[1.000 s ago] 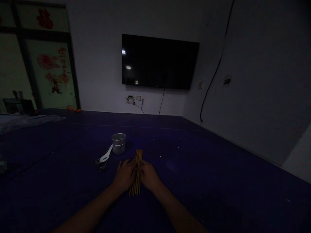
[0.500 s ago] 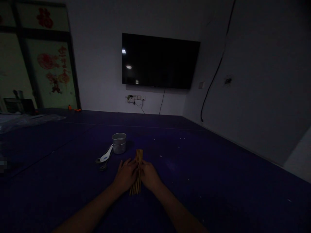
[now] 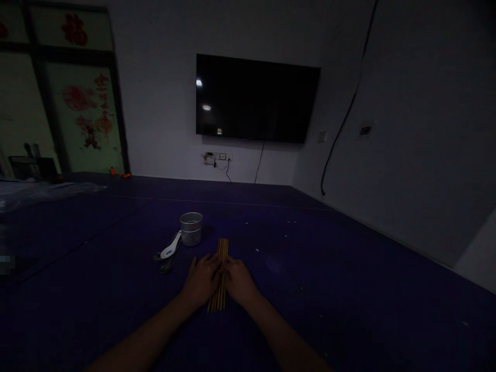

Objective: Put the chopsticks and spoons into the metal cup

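Sticks (image 3: 222, 248) lie partly hidden by left hand (image 3: 200, 279).

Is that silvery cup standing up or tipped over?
Standing up: the cup's round rim faces upward and its base sits on the purple surface.

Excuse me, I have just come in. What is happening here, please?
A person has the fingers of both the left hand and the right hand at a bundle of thin sticks, which lies lengthwise on the dark blue surface. Beyond the left hand, a metal cup stands upright, with a white spoon and darker spoons beside it.
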Demonstrator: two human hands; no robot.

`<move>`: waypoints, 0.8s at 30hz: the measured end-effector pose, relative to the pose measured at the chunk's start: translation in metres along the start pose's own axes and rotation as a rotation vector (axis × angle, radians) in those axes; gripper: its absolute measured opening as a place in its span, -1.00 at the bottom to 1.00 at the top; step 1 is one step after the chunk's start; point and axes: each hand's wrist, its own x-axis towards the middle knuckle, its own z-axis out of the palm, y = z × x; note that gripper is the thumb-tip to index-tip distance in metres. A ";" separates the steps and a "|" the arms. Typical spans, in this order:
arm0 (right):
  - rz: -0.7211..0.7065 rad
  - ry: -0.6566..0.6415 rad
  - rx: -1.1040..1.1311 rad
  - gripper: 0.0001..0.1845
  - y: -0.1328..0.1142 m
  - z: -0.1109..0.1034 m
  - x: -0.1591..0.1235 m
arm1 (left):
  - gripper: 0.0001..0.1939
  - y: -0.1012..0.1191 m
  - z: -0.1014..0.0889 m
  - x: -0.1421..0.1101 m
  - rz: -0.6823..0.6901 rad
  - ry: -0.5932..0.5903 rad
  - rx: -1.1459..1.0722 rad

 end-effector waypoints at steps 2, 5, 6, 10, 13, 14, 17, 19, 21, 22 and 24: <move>0.002 -0.015 -0.007 -0.58 0.001 0.000 0.000 | -0.55 0.001 0.000 0.000 -0.003 -0.001 -0.003; -0.002 -0.019 -0.006 -0.59 0.002 0.001 0.001 | -0.55 0.002 0.001 -0.001 -0.003 0.012 0.001; -0.005 -0.017 -0.002 -0.58 0.003 0.001 0.001 | -0.55 0.002 0.001 -0.001 -0.002 0.018 0.003; -0.028 -0.018 0.000 -0.56 0.003 0.000 0.001 | -0.55 0.003 0.000 -0.001 -0.006 0.023 0.002; -0.029 -0.013 -0.006 -0.54 0.001 -0.003 0.000 | -0.54 0.002 0.000 -0.001 -0.007 0.015 0.000; -0.024 -0.011 -0.003 -0.54 0.001 -0.004 0.000 | -0.54 0.001 0.000 -0.001 -0.007 0.016 0.001; -0.009 -0.004 0.028 -0.57 0.001 -0.006 -0.001 | -0.55 0.000 0.001 -0.001 -0.003 0.022 0.009; -0.005 -0.008 0.071 -0.58 0.002 -0.006 0.000 | -0.55 -0.001 0.001 0.000 0.000 0.015 0.014; -0.008 -0.015 0.111 -0.56 0.005 -0.006 0.001 | -0.55 -0.002 0.001 0.000 -0.001 0.005 0.017; -0.013 -0.018 0.127 -0.55 0.006 -0.006 0.002 | -0.55 -0.002 0.001 0.000 -0.001 0.004 0.017; -0.023 -0.018 0.147 -0.52 0.007 -0.006 0.002 | -0.55 -0.003 0.002 0.000 0.004 0.010 0.015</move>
